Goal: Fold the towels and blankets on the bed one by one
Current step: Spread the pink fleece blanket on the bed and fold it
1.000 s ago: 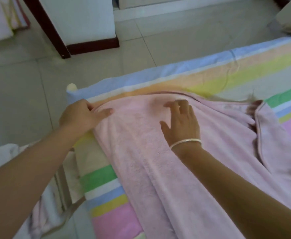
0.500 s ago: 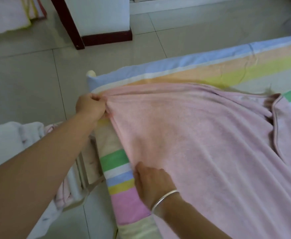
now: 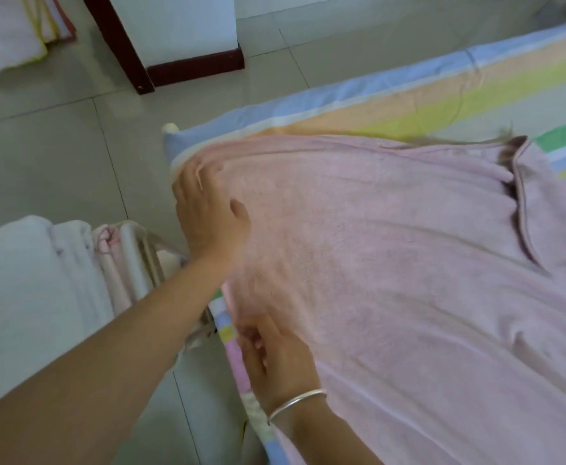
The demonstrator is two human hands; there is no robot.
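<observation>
The pink towel lies spread over the left end of the bed. Its left edge runs along the mattress side, and a loose flap is turned over on the far right. The left hand rests flat on the far-left corner with its fingers straight and apart, pressing the cloth down rather than gripping it. The right hand, with a bracelet on its wrist, sits at the near part of that same left edge. It is blurred, so I cannot tell whether its fingers pinch the hem or only touch it. The step in hand looks like squaring this edge before a fold. To do it well, each hand should take one corner, draw the hem taut and straight between them, and carry it across in one sweep so the layers meet evenly. The turned flap on the right will need flattening first, or the fold will trap a ridge. A rack of pale cloths stands to the left, on the tiled floor.
</observation>
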